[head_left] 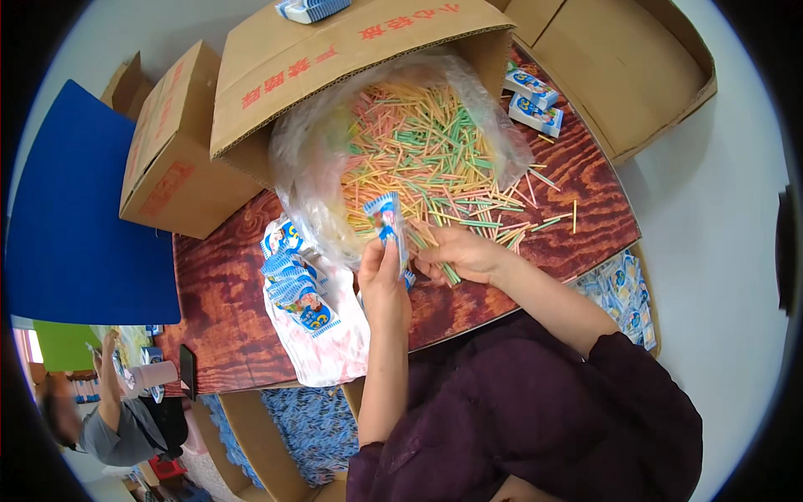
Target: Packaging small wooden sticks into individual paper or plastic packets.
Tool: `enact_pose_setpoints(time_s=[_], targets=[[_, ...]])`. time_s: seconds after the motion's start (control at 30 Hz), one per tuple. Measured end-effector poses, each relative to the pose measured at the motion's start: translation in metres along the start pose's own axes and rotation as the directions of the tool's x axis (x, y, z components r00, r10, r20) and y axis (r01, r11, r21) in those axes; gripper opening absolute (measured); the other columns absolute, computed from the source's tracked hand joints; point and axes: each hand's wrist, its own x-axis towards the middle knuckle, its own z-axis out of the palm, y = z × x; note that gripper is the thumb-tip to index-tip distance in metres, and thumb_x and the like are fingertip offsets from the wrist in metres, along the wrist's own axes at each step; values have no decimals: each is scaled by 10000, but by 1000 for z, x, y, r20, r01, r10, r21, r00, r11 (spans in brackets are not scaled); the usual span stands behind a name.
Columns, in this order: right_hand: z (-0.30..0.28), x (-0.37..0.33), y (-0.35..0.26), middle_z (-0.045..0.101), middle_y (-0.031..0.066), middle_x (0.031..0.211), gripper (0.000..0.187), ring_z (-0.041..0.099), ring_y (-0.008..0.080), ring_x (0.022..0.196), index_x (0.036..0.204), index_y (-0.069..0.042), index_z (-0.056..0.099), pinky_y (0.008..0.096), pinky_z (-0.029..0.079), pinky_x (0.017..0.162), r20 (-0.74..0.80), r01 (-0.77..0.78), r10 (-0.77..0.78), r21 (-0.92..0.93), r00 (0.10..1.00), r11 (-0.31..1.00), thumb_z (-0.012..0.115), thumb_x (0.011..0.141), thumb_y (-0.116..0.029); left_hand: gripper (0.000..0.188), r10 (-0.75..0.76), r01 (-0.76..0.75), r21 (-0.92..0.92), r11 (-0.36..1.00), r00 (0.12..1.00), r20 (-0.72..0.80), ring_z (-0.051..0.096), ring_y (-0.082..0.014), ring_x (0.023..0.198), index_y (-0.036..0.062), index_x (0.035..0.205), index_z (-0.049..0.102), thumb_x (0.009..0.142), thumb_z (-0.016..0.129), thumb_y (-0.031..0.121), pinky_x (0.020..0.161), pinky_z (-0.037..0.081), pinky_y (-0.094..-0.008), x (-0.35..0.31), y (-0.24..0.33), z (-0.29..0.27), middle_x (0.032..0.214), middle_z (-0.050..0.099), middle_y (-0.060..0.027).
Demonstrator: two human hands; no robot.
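**Small packet held upright at the edge of the stick pile**

Head view: The left hand (pixel 383 280) rises from the lower edge and grips a small blue-and-white packet (pixel 386 219) between thumb and fingers. The packet stands upright above the fingertips, its lower end hidden inside the grasp. Just right of the packet, the right hand (pixel 462 253) is curled around a few coloured sticks (pixel 447 269), its fingers closed on them; the sticks poke out below and to the left, toward the packet. Beyond the packet lies a big heap of pink, yellow and green sticks (pixel 418 151) in a clear plastic bag (pixel 305 159) spilling from a tipped cardboard box (pixel 335 67). Left of the packet, a row of filled blue packets (pixel 293 280) rests on a white printed bag (pixel 322 347) on the dark red wooden table (pixel 217 301). Far right of the packet, more packets (pixel 623 293) fill a box beside the table. Two blue boxes (pixel 534 100) sit beyond the pile.
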Motion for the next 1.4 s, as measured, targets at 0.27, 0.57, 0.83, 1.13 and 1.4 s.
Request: enact_pose_setpoints(time_s=[0.27,0.57,0.83,1.13,1.4], targets=[[-8,-20,18,600,57,865,215,587,136,728,1035,-36,566,257,431,567,146,-126,89,268,985,955,674,853,-74,117,-84,80,103,991,996,33,497,-35,519,51,951,588,962,565,166,420,395,-181,-1,0,26,828,663,-35],[6,-23,22,620,80,914,233,614,201,793,1051,-58,579,274,438,573,132,-163,121,385,984,908,632,922,-244,119,-112,108,125,986,993,28,572,-65,632,44,939,582,963,559,158,533,449,-200,0,-4,8,831,656,-42],[-4,-22,30,494,7,691,221,466,62,581,909,-90,499,199,360,465,240,-220,148,308,959,926,566,965,-294,191,-10,8,26,1000,996,90,643,-218,957,-13,1063,601,952,545,130,874,493,-330,-2,-6,-10,1068,664,-151],[-3,-15,35,526,2,786,130,506,87,716,966,-47,522,236,433,671,-173,303,-473,-572,864,762,622,910,-109,148,26,-27,-45,999,999,-22,657,-210,916,19,1038,590,948,570,135,887,497,-372,-39,16,-26,1056,668,-131],[-4,-21,42,581,63,909,161,571,161,869,976,-24,576,311,462,794,6,341,-554,-793,832,504,670,851,-61,153,78,-83,-71,994,995,-62,644,-194,891,8,1026,586,947,569,138,869,489,-356,-60,20,-32,990,670,-125]])
